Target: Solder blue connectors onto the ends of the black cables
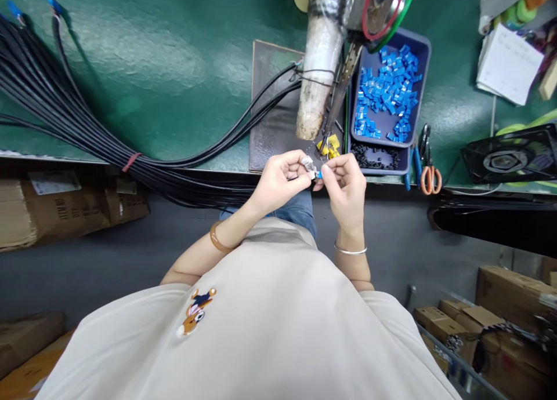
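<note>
In the head view my left hand (281, 180) is closed in a pinch on a cable end with a whitish, frayed-looking piece (308, 163). My right hand (346, 188) pinches a small blue connector (319, 174) against it, both hands meeting just in front of the table edge. The fingers hide most of the joint. Black cables (174, 168), tied with a reddish band (131, 162), run from the left towards my left hand. Beyond the fingertips lies a yellow piece (331, 146), below a tape-wrapped nozzle-like tube (319, 81).
A grey-blue tray (426, 69) of blue connectors stands at the right, over another with small black parts (378, 156). Orange-handled scissors (430, 180), blue-handled pliers (416, 159) and a black fan (513, 151) lie farther right. A dark board (272, 127) rests on the green table (174, 58).
</note>
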`<action>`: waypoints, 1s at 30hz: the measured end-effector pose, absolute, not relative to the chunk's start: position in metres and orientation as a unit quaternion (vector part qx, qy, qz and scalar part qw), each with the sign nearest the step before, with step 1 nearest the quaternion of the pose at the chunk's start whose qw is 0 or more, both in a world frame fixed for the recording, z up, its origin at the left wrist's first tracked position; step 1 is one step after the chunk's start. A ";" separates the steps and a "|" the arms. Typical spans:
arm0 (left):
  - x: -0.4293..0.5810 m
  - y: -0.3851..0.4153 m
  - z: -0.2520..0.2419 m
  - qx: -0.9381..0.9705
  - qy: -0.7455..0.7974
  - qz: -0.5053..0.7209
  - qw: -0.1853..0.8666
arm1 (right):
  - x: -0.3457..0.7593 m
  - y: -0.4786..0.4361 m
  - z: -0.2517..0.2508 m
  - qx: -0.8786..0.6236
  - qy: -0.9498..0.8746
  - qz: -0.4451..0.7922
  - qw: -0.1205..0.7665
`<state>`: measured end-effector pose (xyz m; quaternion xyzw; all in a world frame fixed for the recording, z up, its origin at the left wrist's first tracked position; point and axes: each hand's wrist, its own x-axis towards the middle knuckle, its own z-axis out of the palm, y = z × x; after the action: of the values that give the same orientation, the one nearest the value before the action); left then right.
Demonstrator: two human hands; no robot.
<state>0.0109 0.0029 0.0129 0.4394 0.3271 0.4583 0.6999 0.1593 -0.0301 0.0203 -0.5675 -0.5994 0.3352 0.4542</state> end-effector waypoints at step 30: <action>0.014 0.005 0.011 0.462 0.336 0.441 0.693 | 0.162 -0.034 0.021 -0.566 -0.622 0.297 0.453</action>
<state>0.0141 0.0046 0.0115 0.4616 0.3362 0.4407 0.6926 0.1623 -0.0344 0.0210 -0.5655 -0.6220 0.2971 0.4529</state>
